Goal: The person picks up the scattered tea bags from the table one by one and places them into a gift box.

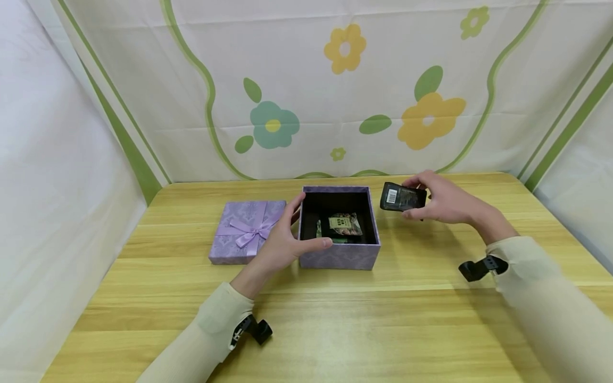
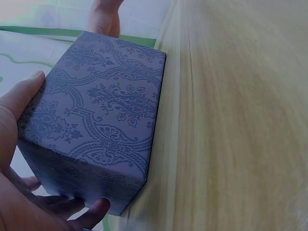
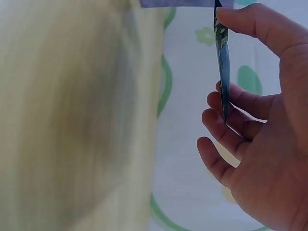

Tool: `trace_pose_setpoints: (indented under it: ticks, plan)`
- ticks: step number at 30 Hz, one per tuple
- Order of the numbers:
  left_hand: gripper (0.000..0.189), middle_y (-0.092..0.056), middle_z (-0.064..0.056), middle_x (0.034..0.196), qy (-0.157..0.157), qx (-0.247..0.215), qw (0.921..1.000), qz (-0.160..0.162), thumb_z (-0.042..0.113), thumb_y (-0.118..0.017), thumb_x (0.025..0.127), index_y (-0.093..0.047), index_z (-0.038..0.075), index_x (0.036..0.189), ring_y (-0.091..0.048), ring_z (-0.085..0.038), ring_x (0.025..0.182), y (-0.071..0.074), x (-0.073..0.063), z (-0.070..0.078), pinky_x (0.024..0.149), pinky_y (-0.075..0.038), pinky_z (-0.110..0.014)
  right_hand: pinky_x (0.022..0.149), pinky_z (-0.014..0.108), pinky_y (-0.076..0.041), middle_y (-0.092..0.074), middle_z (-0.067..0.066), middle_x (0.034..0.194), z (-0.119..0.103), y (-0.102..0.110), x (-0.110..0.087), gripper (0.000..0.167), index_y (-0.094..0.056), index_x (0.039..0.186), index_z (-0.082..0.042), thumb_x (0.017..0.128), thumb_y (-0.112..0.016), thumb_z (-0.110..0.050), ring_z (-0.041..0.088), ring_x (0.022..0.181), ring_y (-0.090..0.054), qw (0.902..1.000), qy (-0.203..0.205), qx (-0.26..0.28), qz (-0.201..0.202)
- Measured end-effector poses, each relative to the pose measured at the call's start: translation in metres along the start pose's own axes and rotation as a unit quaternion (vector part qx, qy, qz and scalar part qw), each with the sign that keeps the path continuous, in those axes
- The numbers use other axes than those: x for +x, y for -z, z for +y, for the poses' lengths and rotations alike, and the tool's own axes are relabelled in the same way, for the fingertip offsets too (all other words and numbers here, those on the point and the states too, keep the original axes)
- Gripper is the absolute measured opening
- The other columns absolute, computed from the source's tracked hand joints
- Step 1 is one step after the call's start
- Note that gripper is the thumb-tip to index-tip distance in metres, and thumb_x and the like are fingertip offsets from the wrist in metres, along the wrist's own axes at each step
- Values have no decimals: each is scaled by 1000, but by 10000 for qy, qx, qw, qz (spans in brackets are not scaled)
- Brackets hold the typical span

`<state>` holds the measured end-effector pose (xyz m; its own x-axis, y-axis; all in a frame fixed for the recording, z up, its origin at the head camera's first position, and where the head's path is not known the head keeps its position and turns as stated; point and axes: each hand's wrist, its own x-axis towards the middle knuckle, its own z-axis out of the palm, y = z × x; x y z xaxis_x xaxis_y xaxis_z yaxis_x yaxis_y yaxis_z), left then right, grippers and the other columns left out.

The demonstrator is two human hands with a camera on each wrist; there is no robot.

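Observation:
A purple gift box (image 1: 339, 256) with a damask pattern stands without its lid on the table. My left hand (image 1: 281, 238) grips its left front corner, the thumb along the front rim and the fingers against the left side. In the left wrist view the fingertips (image 2: 100, 206) rest on the box's side wall (image 2: 96, 101). Inside the dark interior lie several small packets (image 1: 342, 223), one with a pale green label. To the right of the box, my right hand (image 1: 442, 199) pinches a flat black packet (image 1: 402, 197) with a white barcode label, held above the table.
The box's purple lid (image 1: 234, 231), tied with a lilac ribbon bow (image 1: 252, 234), lies left of the box. Behind the wooden table (image 1: 335, 319) hangs a white cloth (image 1: 306, 69) with printed flowers. Black straps with small cameras (image 1: 481, 267) sit at both wrists.

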<state>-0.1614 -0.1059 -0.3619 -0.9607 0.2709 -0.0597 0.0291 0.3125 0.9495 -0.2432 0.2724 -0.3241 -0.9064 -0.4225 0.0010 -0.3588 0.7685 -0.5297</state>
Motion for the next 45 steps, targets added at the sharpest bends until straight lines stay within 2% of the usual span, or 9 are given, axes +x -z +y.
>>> trace_pose_setpoints:
  ticks: [11, 19, 25, 28, 32, 37, 45]
  plan:
    - [115, -14, 12, 178, 3, -7, 10000, 13, 43, -92, 83, -15, 47, 168, -17, -28, 167, 0, 0, 1, 127, -31, -63, 93, 48, -42, -59, 12, 132, -29, 12, -3, 67, -60, 143, -7, 86, -89, -29, 25, 115, -50, 9993, 346, 90, 115]
    - [115, -14, 12, 178, 13, 14, 10000, 14, 43, -92, 83, -14, 47, 168, -18, -29, 167, 0, 0, 0, 128, -31, -63, 96, 46, -46, -61, 7, 126, -57, 8, 3, 63, -63, 139, -14, 85, -90, -28, 21, 110, -54, 9975, 648, 217, 184]
    - [115, -13, 12, 178, 0, -18, 10000, 27, 43, -91, 83, -14, 47, 168, -17, -29, 167, 0, 0, 1, 127, -33, -63, 97, 45, -45, -59, 6, 125, -80, -5, 12, 62, -63, 140, -16, 85, -90, -30, 21, 111, -54, 9949, 931, 372, 105]
    - [115, -13, 11, 178, 10, -49, 10000, 40, 42, -92, 83, -14, 46, 168, -18, -30, 166, 0, 0, 1, 127, -34, -61, 102, 48, -45, -59, 6, 129, -91, -15, 18, 64, -62, 141, -15, 86, -89, -32, 22, 115, -54, 9926, 1145, 412, -34]
    - [116, -14, 9, 178, 28, -95, 9999, 53, 41, -92, 82, -15, 45, 169, -18, -29, 166, 0, 1, 1, 125, -38, -60, 104, 50, -47, -60, 6, 133, -102, -29, 25, 67, -61, 143, -14, 86, -87, -38, 22, 117, -56, 9902, 1353, 273, -229]
    - [116, -15, 6, 178, 38, -129, 9999, 58, 40, -92, 82, -15, 44, 169, -18, -29, 166, 0, 2, 0, 124, -38, -61, 105, 49, -47, -60, 8, 135, -107, -45, 31, 70, -62, 142, -12, 84, -87, -42, 26, 120, -56, 9875, 1539, -77, -321]
    - [116, -17, 7, 177, 51, -128, 9999, 95, 39, -92, 82, -15, 43, 169, -19, -28, 166, -1, 3, 1, 124, -39, -60, 115, 58, -43, -57, 13, 147, -105, -57, 32, 72, -62, 144, -11, 84, -87, -41, 34, 139, -50, 9879, 1450, -410, -380]
